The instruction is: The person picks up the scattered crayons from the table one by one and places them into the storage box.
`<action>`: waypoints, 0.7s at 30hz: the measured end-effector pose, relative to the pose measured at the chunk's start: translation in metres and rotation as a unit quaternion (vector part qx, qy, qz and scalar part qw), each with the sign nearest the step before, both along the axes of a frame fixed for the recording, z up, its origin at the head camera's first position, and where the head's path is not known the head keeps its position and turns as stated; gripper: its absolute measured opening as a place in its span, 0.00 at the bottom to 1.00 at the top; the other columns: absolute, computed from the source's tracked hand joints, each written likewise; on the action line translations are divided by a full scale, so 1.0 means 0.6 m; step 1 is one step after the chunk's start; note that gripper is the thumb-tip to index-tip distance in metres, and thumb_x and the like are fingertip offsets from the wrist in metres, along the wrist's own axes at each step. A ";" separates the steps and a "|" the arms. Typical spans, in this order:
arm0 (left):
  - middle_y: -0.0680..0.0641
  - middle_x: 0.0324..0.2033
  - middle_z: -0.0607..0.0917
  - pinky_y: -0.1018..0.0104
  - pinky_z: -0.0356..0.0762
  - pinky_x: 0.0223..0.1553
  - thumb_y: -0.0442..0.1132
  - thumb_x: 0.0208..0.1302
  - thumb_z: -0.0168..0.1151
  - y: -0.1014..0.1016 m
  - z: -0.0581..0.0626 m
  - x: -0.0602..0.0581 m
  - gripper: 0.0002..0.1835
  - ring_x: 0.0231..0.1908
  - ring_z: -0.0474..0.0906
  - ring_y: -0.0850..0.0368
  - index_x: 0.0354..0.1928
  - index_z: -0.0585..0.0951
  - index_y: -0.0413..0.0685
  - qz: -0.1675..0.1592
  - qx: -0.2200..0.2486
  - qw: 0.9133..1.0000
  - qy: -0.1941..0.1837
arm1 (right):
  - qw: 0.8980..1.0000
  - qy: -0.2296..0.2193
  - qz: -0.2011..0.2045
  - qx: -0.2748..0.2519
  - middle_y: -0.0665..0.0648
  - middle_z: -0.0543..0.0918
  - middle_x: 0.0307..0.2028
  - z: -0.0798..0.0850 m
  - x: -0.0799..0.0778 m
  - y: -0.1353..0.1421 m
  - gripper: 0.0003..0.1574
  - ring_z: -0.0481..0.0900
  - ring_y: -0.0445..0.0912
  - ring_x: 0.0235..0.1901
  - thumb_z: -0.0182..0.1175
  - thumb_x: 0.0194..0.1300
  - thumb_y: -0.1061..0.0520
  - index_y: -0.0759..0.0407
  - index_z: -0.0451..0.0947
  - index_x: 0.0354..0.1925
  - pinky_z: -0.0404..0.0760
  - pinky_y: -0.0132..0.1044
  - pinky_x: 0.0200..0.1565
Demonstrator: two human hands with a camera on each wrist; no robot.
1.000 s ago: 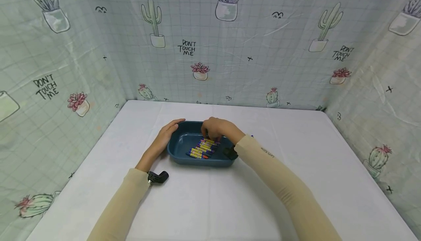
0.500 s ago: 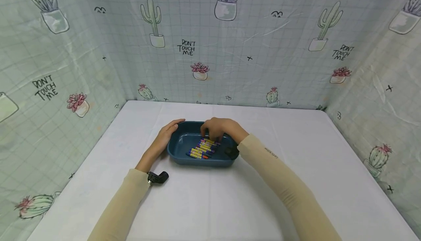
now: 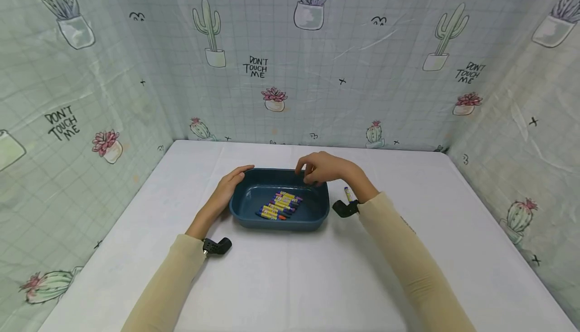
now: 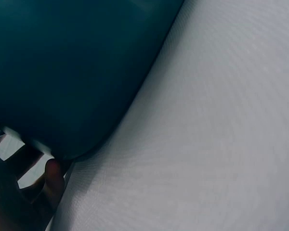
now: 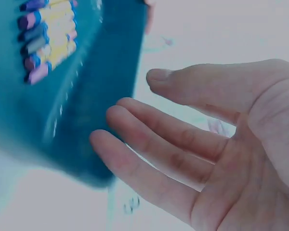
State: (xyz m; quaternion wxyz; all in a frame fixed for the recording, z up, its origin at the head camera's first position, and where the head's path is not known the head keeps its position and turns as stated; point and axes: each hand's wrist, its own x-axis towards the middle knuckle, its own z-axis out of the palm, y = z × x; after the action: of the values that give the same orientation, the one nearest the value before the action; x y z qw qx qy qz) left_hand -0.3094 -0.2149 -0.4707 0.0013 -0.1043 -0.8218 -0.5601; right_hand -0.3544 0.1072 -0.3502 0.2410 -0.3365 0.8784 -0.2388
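Observation:
A dark blue rectangular tray (image 3: 278, 224) stands on the white table. Several yellow-and-blue wrapped crayons (image 3: 282, 204) lie side by side in a slanting row on its floor; some also show in the right wrist view. Against the tray's left wall rests my left hand (image 3: 224, 191), its fingers stretched along the outside. The left wrist view shows those fingers dimly beside the tray wall (image 4: 86, 72). Over the tray's back right corner hovers my right hand (image 3: 327, 167). Its loosely bent fingers (image 5: 149, 139) hold nothing, and the thumb stands apart from them.
A single crayon (image 3: 348, 194) lies on the table just right of the tray, partly hidden by my right wrist and its black camera (image 3: 345, 208). Another camera (image 3: 217, 246) sits at my left wrist. Behind the table hangs a cactus-print cloth (image 3: 299, 105).
My right hand has lifted from the crayon row and moved right and back, leaving the crayons in the tray. The loose crayon on the right shows more now. My left hand stays put.

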 end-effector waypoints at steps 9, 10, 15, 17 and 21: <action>0.44 0.77 0.68 0.40 0.51 0.81 0.48 0.85 0.36 0.001 0.004 0.003 0.25 0.80 0.58 0.43 0.76 0.69 0.53 0.006 -0.002 1.000 -0.007 | 0.990 -0.002 -0.117 -0.077 0.69 0.86 0.50 -0.027 0.022 0.122 0.19 0.87 0.61 0.47 0.59 0.72 0.61 0.61 0.78 0.60 0.90 0.53 0.48; 0.44 0.77 0.67 0.39 0.51 0.81 0.48 0.85 0.36 0.000 0.004 0.003 0.26 0.80 0.57 0.42 0.76 0.69 0.52 0.005 -0.004 1.000 -0.006 | 0.988 -0.004 -0.129 -0.079 0.70 0.86 0.50 -0.034 0.024 0.134 0.19 0.86 0.62 0.48 0.59 0.73 0.61 0.61 0.77 0.60 0.90 0.53 0.48; 0.43 0.77 0.67 0.39 0.51 0.81 0.48 0.85 0.36 -0.001 0.003 0.002 0.26 0.80 0.57 0.42 0.76 0.68 0.52 0.002 -0.007 1.000 0.001 | 0.981 -0.012 -0.179 -0.077 0.68 0.84 0.51 -0.067 0.024 0.178 0.22 0.87 0.58 0.47 0.60 0.73 0.60 0.66 0.75 0.62 0.91 0.49 0.47; 0.44 0.77 0.67 0.40 0.51 0.81 0.48 0.85 0.36 0.000 0.002 0.002 0.25 0.80 0.57 0.43 0.76 0.69 0.52 -0.001 -0.003 1.000 0.002 | 0.978 -0.011 -0.194 -0.071 0.68 0.84 0.51 -0.076 0.023 0.187 0.23 0.87 0.56 0.46 0.60 0.73 0.60 0.67 0.74 0.63 0.91 0.46 0.45; 0.44 0.77 0.67 0.40 0.50 0.81 0.48 0.85 0.36 0.002 0.002 0.003 0.25 0.80 0.58 0.43 0.76 0.69 0.52 -0.004 0.002 1.000 0.003 | 0.975 -0.012 -0.216 -0.056 0.70 0.84 0.52 -0.085 0.021 0.195 0.23 0.86 0.56 0.45 0.60 0.73 0.60 0.68 0.74 0.62 0.91 0.44 0.44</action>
State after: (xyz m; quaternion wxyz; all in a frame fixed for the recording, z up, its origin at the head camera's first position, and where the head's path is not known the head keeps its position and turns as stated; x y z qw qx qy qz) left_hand -0.3079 -0.2136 -0.4693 0.0021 -0.1090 -0.8203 -0.5615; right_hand -0.3418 0.2242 -0.4014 0.1748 -0.1493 0.9128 -0.3377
